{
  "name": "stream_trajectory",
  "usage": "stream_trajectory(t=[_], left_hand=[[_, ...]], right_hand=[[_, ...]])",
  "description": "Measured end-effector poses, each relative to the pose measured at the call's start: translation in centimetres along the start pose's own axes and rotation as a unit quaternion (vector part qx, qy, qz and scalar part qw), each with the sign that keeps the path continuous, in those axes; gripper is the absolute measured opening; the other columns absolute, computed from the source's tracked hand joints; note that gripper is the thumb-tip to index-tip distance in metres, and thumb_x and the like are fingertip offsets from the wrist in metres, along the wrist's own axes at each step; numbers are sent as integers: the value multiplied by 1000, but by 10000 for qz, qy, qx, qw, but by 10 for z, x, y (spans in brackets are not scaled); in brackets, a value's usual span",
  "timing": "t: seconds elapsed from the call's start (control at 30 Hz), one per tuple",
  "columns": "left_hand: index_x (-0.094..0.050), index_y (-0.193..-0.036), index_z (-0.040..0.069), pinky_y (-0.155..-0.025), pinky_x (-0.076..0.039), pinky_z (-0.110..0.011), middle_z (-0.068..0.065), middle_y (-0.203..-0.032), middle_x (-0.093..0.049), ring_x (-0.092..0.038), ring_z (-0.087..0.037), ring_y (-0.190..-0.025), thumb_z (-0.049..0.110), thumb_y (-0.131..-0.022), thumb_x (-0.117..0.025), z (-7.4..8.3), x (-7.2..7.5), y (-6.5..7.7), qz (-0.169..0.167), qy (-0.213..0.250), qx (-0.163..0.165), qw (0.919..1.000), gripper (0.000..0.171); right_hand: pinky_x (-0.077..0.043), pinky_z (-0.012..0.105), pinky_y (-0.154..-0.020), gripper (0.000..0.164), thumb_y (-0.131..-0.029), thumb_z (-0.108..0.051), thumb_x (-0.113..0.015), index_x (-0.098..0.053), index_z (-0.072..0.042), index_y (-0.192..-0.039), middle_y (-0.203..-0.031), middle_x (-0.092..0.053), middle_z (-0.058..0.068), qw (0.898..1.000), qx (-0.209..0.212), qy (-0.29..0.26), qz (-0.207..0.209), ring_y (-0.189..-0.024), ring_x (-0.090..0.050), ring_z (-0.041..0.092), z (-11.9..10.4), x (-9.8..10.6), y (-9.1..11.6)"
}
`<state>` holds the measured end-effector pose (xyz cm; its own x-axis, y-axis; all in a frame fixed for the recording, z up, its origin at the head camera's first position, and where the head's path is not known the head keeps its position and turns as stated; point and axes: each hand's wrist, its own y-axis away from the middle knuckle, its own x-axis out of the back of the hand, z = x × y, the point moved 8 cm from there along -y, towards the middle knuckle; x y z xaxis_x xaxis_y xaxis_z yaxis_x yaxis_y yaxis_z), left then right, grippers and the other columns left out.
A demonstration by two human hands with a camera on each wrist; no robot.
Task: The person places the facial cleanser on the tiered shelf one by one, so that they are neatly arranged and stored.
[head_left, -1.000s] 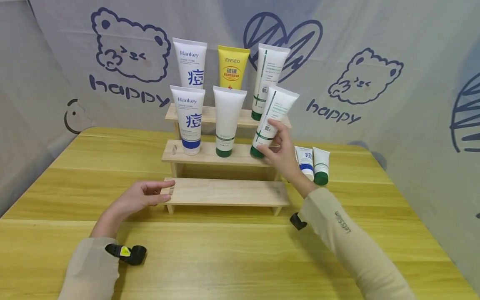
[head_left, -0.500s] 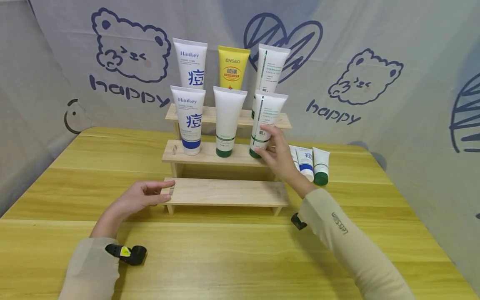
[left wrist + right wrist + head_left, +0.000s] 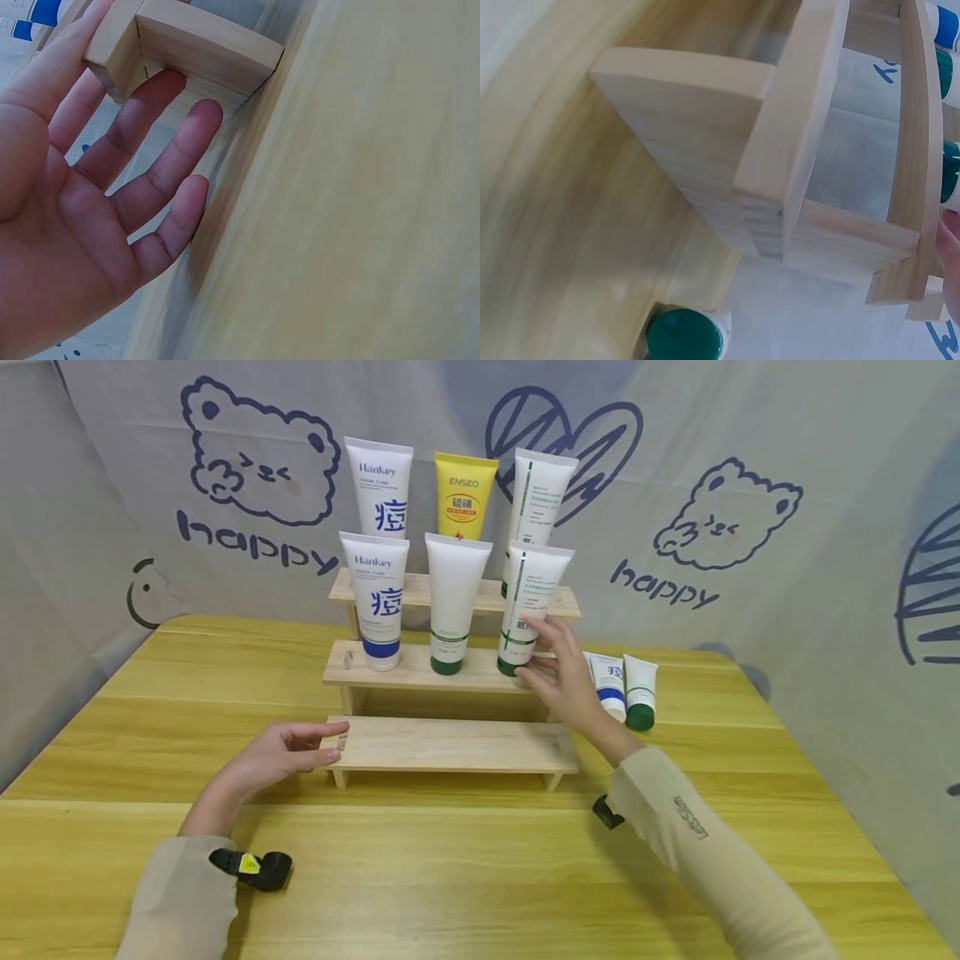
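A three-step wooden display stand [image 3: 450, 745] holds squeeze tubes on its upper two steps. My left hand [image 3: 262, 758] pinches the left end of the lowest step between thumb and forefinger; its other fingers [image 3: 169, 176] are spread loosely beside the stand. At the right of the middle step, a white tube with a green cap [image 3: 536, 577] stands upright. My right hand [image 3: 570, 685] is beside it, fingertips touching or just off its lower right side. A blue-capped Hankey tube [image 3: 378, 602] and a white green-capped tube [image 3: 450, 597] share that step.
On the top step are another Hankey tube [image 3: 382, 485], a yellow ENSEO tube [image 3: 463, 493] and a white tube [image 3: 542, 493]. A blue-banded tube [image 3: 609, 681] and a green-capped tube [image 3: 640, 689] lie on the table [image 3: 420, 877] right of the stand. A printed cloth [image 3: 420, 402] hangs behind.
The right-hand tube has gone from tilted to upright on the middle step. My right hand has loosened from it and shifted slightly right. My left hand has stayed put.
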<state>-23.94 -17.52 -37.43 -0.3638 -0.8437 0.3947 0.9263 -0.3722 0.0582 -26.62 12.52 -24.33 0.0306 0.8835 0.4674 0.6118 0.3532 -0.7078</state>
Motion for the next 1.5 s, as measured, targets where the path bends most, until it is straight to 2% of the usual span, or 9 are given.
stream_trajectory(t=[0.13,0.43,0.63,0.77,0.9,0.97,1.13,1.37,1.5], left_hand=[[-48,-128,1,-66,-39,-29,-22,-136,-34,-37,-26,-91,23,-85,-62,1,0,0,-2,-6,-28,10000,50],[-48,-128,0,-67,-38,-29,-22,-137,-33,-36,-26,-92,23,-85,-62,2,0,1,-1,-13,-35,10000,50],[-48,-128,1,-70,-39,-31,-22,-137,-33,-36,-27,-95,24,-85,-62,3,0,1,16,-29,5,10000,50],[-48,-128,2,-70,-39,-31,-22,-137,-33,-37,-28,-96,25,-85,-61,3,0,2,19,-53,19,10000,50],[-48,-128,2,-69,-39,-31,-22,-137,-34,-37,-27,-93,24,-85,-62,2,0,2,13,-29,34,10000,50],[-48,-128,2,-69,-39,-31,-22,-137,-33,-37,-27,-94,25,-85,-61,2,0,2,12,-35,38,10000,50],[-48,-128,2,-73,-39,-33,-22,-137,-33,-37,-28,-98,26,-85,-61,1,1,2,32,-100,36,9999,50],[-48,-128,3,-71,-39,-33,-22,-137,-34,-37,-29,-99,25,-85,-62,1,1,2,53,-100,13,9999,50],[-47,-128,2,-77,-39,-34,-21,-138,-32,-36,-32,-110,25,-86,-61,1,1,1,29,-81,-3,10000,50]], right_hand=[[-45,50,-75,56,-71,21,-61,-37,14,-121,-123,-34,34,9998,126,110,75,-97,-47,44,-18,6,3],[-45,51,-69,42,-71,21,-61,-46,18,-110,-100,-50,32,9989,288,319,196,-89,-50,42,-26,17,12],[-46,50,-65,37,-69,21,-62,-49,18,-104,-94,-53,33,9981,320,399,345,-83,-53,42,-28,24,18],[-48,39,-64,25,-71,20,-62,-53,18,-94,-87,-56,30,9987,80,383,326,-79,-54,38,-25,27,22],[-47,24,-62,16,-73,22,-59,-54,19,-88,-84,-56,31,9989,-282,-61,379,-76,-56,26,-19,33,25],[-46,21,-63,15,-74,22,-58,-54,19,-88,-86,-56,32,9976,-482,-252,429,-77,-56,19,-15,36,28],[-44,17,-61,12,-76,18,-58,-54,19,-88,-85,-56,30,9944,-850,-310,545,-75,-53,8,-6,43,35],[-43,16,-57,10,-74,21,-57,-55,19,-84,-78,-55,27,9927,-941,-335,680,-68,-53,7,-1,54,48],[-43,16,-57,10,-74,20,-58,-56,16,-83,-76,-56,20,9908,-1115,-273,710,-67,-53,8,5,60,55]])
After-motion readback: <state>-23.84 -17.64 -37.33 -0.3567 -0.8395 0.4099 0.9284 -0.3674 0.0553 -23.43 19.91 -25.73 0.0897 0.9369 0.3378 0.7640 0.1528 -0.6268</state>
